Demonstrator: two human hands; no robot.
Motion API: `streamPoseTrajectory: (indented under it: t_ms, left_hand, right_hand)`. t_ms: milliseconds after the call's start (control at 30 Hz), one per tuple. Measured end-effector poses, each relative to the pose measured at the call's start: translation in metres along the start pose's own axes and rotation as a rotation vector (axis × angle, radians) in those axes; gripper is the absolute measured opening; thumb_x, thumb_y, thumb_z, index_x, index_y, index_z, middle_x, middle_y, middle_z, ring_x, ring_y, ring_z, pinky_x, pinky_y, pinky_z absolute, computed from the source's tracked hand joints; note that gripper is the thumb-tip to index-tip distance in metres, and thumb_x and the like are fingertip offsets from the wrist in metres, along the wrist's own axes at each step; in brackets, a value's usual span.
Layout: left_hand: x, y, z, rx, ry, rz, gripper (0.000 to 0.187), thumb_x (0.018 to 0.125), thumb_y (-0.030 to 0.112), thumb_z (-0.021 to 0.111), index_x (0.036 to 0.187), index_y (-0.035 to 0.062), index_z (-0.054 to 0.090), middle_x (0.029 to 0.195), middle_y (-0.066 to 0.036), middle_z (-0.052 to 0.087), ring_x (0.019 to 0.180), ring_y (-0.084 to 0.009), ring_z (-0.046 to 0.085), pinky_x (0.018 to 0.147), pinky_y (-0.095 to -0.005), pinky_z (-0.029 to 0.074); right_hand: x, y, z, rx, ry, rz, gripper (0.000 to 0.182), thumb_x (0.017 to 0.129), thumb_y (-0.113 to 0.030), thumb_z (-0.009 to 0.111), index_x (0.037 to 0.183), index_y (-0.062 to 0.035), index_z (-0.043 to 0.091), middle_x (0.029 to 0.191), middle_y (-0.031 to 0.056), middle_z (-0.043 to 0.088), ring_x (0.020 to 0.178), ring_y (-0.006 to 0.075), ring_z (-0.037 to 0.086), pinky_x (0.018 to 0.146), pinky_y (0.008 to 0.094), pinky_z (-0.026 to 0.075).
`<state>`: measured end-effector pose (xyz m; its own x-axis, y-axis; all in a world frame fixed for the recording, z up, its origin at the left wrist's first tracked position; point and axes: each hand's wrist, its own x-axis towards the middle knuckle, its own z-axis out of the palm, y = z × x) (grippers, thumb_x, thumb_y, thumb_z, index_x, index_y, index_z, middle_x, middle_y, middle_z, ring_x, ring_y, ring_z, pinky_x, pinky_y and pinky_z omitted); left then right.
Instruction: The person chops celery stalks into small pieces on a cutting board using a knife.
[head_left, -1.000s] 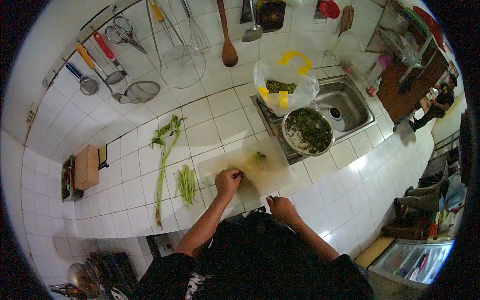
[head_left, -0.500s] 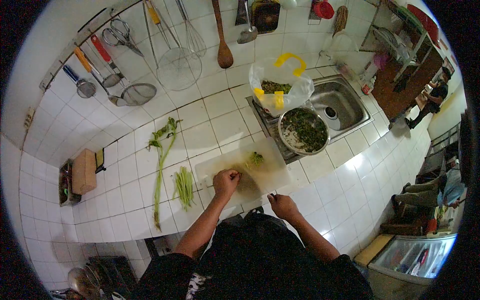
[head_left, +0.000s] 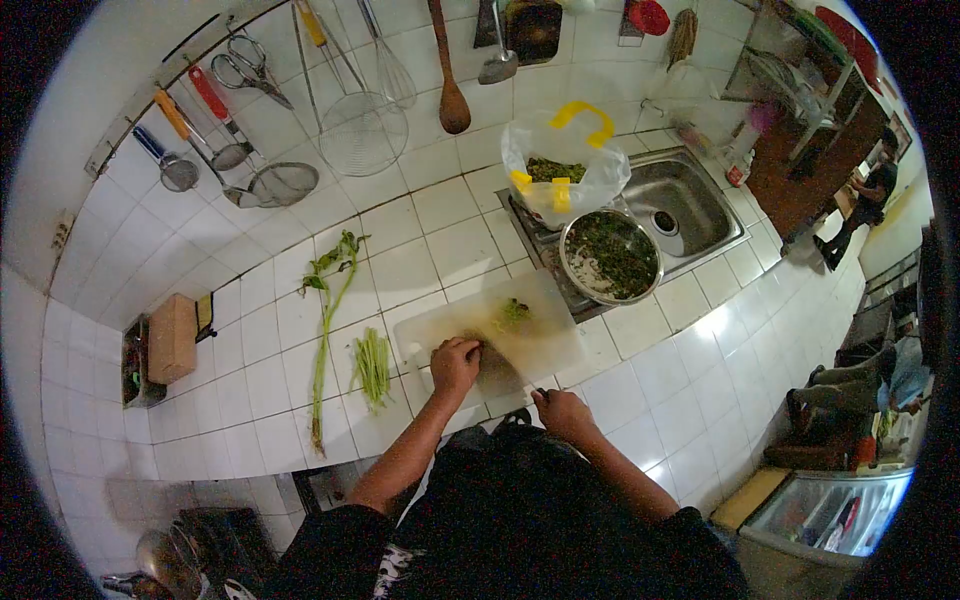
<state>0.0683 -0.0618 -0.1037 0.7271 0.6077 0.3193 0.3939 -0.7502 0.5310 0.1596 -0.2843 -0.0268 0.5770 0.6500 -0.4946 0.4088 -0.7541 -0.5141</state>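
Note:
My left hand (head_left: 456, 366) rests with curled fingers on the pale cutting board (head_left: 550, 360); what lies under the fingertips is hidden. In my right hand (head_left: 564, 413) is the handle of a knife (head_left: 517, 371), its blurred blade angled across the board toward the left hand. A small heap of chopped greens (head_left: 515, 312) lies near the board's far edge. Left of the board sits a bunch of cut green stalks (head_left: 372, 370). Beyond that, a long leafy stalk (head_left: 324, 345) stretches over the tiles.
A metal bowl (head_left: 567, 272) of chopped greens stands beyond the board, beside a steel sink (head_left: 700, 190). Behind it is a plastic bag (head_left: 610, 180) with greens inside. Strainers and a wooden spoon (head_left: 454, 105) hang on the wall. Another person (head_left: 870, 200) stands far right.
The knife blade now shows, angled over the board, and my right hand has shifted slightly. My left hand keeps its place on the board. The whole view has shifted a little.

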Motion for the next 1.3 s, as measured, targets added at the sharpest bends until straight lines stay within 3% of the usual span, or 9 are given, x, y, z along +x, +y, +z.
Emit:
streamPoseTrajectory:
  t_ms: [133,200,300,367,400,733,800,900,1300]
  left_hand:
    - [-0.003,-0.001,-0.002,0.017,-0.04,-0.043,0.017,0.073,0.014,0.069,0.088,0.0092,0.073,0.089,-0.008,0.069,0.086,-0.028,0.064,0.078,-0.0425,0.048]
    - [0.004,0.005,0.003,-0.027,-0.032,-0.004,0.016,0.073,0.014,0.069,0.088,0.0089,0.073,0.089,-0.009,0.069,0.086,-0.0285,0.065,0.078,-0.0422,0.049]
    - [0.008,0.009,-0.008,-0.101,-0.14,-0.181,0.017,0.073,0.012,0.067,0.088,0.008,0.073,0.089,-0.011,0.069,0.085,-0.0297,0.065,0.078,-0.0412,0.05]
    - [0.003,0.001,-0.001,0.033,-0.065,-0.113,0.019,0.071,0.011,0.066,0.088,0.0076,0.073,0.089,-0.013,0.07,0.085,-0.03,0.066,0.076,-0.0404,0.051]
    - [0.004,-0.001,0.001,-0.091,-0.047,-0.097,0.02,0.069,0.01,0.066,0.088,0.0069,0.073,0.091,-0.013,0.07,0.085,-0.0304,0.065,0.077,-0.0411,0.051]
    - [-0.001,-0.003,0.003,-0.023,-0.011,-0.083,0.018,0.071,0.014,0.069,0.088,0.0081,0.073,0.091,-0.011,0.07,0.083,-0.0305,0.065,0.076,-0.0416,0.05]
    - [0.002,-0.002,0.006,-0.083,-0.055,-0.192,0.017,0.072,0.015,0.07,0.087,0.0091,0.073,0.087,-0.01,0.07,0.08,-0.0295,0.065,0.072,-0.0415,0.049]
    - [0.001,-0.003,0.006,-0.018,-0.032,-0.111,0.017,0.072,0.017,0.071,0.088,0.0107,0.073,0.086,-0.009,0.069,0.08,-0.0284,0.065,0.072,-0.0412,0.05]
    - [0.018,0.0,0.003,0.03,-0.117,-0.181,0.021,0.071,0.021,0.072,0.092,0.0151,0.074,0.091,-0.006,0.07,0.088,-0.027,0.065,0.077,-0.0419,0.05]
  right_hand:
    - [0.011,-0.002,0.002,-0.043,0.034,-0.049,0.052,0.098,-0.046,0.037,0.095,-0.0028,0.066,0.09,0.0239,0.067,0.086,0.043,0.064,0.077,0.0518,0.05]
    - [0.023,0.001,0.001,-0.053,0.099,-0.196,0.051,0.099,-0.044,0.036,0.095,-0.0037,0.066,0.089,0.0229,0.067,0.084,0.0424,0.064,0.076,0.0517,0.051]
    - [0.029,0.017,0.008,-0.001,0.064,-0.094,0.056,0.098,-0.044,0.038,0.086,0.0039,0.065,0.082,0.0311,0.063,0.081,0.0491,0.061,0.076,0.0564,0.048]
    - [0.016,0.004,-0.004,0.006,0.041,-0.128,0.057,0.098,-0.044,0.038,0.087,0.0042,0.065,0.082,0.0311,0.063,0.082,0.0484,0.062,0.076,0.0561,0.048]
    - [0.006,0.001,-0.009,0.013,0.038,-0.117,0.057,0.098,-0.045,0.038,0.088,0.0045,0.065,0.082,0.0311,0.064,0.083,0.0478,0.062,0.077,0.0558,0.048]
    - [0.012,-0.006,0.007,0.0,0.013,-0.069,0.06,0.098,-0.047,0.037,0.09,0.0046,0.065,0.084,0.0293,0.065,0.084,0.0475,0.063,0.078,0.0541,0.049]
    - [0.003,0.003,0.0,-0.026,0.006,-0.077,0.06,0.098,-0.047,0.037,0.089,0.0047,0.066,0.083,0.029,0.065,0.084,0.0473,0.063,0.078,0.0544,0.049]
    - [0.003,0.007,-0.006,-0.033,0.046,-0.091,0.059,0.098,-0.046,0.037,0.091,0.0048,0.065,0.083,0.0289,0.065,0.082,0.0479,0.062,0.076,0.0548,0.049]
    - [0.013,0.008,0.002,0.023,-0.026,-0.064,0.056,0.098,-0.044,0.039,0.086,0.0044,0.065,0.084,0.0314,0.063,0.084,0.0491,0.061,0.078,0.0566,0.047]
